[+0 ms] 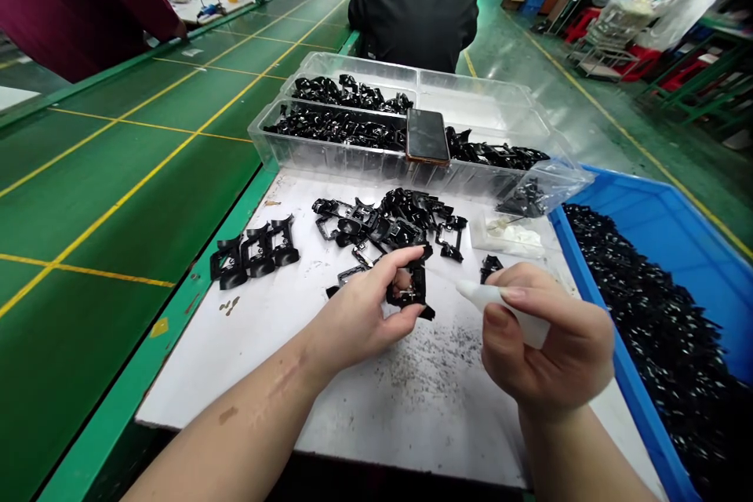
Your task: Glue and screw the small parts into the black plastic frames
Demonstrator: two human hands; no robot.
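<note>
while the left hand (363, 309) grips a black frame (417, 282), the right hand (550, 341) holds a white tool (481, 295).

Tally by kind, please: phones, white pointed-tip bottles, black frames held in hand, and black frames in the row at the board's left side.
Phone: 1
White bottle, in the right hand: 1
Held black frame, in the left hand: 1
Row of black frames: 3
Total: 6

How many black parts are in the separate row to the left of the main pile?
3, in a slanting row on the white board: the left part, the middle part and the right part. None looks hidden.
</note>
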